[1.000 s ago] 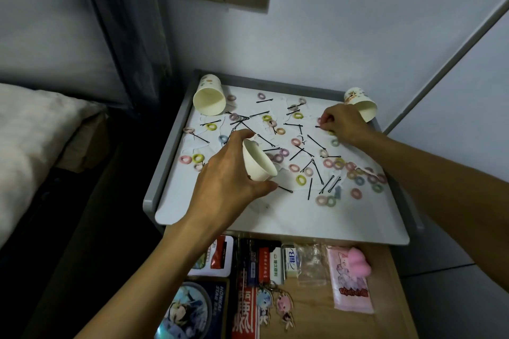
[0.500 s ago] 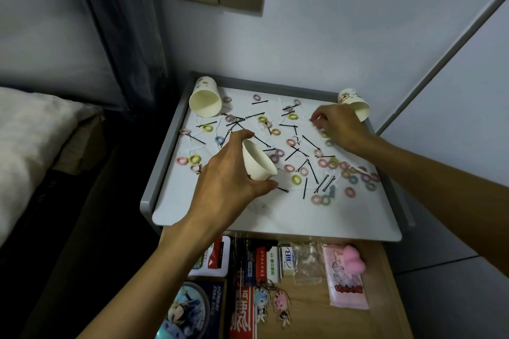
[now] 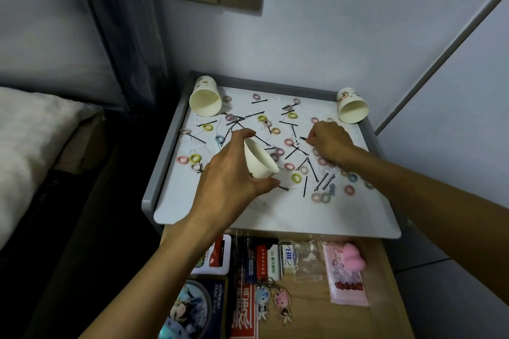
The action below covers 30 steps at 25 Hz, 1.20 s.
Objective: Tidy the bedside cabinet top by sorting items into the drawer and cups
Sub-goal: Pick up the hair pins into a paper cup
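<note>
My left hand [image 3: 231, 176] grips a white paper cup [image 3: 259, 159], tilted with its mouth toward me, above the middle of the white cabinet top [image 3: 275, 212]. My right hand [image 3: 329, 140] rests curled on the top at right of centre, its fingertips pinching a black hairpin [image 3: 303, 138]. Several black hairpins [image 3: 305, 186] and small coloured hair rings [image 3: 296, 177] lie scattered over the top. Two more paper cups lie on their sides: one at the back left [image 3: 205, 96], one at the back right [image 3: 352, 106].
The open wooden drawer [image 3: 385, 297] below the top holds cards, small boxes, two keychain figures [image 3: 272, 300], a pink packet [image 3: 345, 275] and a pink heart-shaped item. A bed [image 3: 30, 140] lies to the left. A grey rim borders the cabinet top on three sides.
My right hand has drawn back from near the back right cup toward the middle of the top and closed on a hairpin. My left hand keeps the cup in place.
</note>
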Tool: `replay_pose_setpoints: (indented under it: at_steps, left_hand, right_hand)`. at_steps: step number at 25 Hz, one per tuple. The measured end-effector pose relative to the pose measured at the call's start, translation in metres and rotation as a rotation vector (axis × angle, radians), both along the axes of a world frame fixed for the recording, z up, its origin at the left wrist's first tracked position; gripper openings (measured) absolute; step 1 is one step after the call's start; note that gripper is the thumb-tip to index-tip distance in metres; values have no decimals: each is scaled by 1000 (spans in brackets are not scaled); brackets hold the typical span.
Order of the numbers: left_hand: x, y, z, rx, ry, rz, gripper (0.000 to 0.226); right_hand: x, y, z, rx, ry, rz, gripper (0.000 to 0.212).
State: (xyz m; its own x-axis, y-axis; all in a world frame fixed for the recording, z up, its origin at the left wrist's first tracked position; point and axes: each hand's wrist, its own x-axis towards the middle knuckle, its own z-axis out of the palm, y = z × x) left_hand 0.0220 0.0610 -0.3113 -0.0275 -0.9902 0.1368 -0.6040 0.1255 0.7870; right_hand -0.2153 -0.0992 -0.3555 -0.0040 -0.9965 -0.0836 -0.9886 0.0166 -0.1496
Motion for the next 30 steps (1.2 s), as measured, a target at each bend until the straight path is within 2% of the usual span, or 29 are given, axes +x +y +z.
replay_pose_setpoints:
  at_steps: [3, 8, 14, 24, 30]
  left_hand:
    - [1, 0, 0, 0, 1, -1, 83]
    - [2, 1, 2, -2, 8, 4, 84]
    - [6, -2, 3, -1, 31, 29, 84]
    - [13, -6, 2, 4, 26, 54, 85]
    - [12, -5, 2, 1, 27, 45, 83]
  right_hand:
    - [0, 0, 3, -18, 75, 27, 8]
    - [-8, -7, 12, -85, -187, 81, 11]
    - [15, -33, 28, -191, -257, 205, 16]
    - [27, -49, 9, -98, -157, 203, 2]
    - [39, -50, 5, -4, 106, 247, 16]
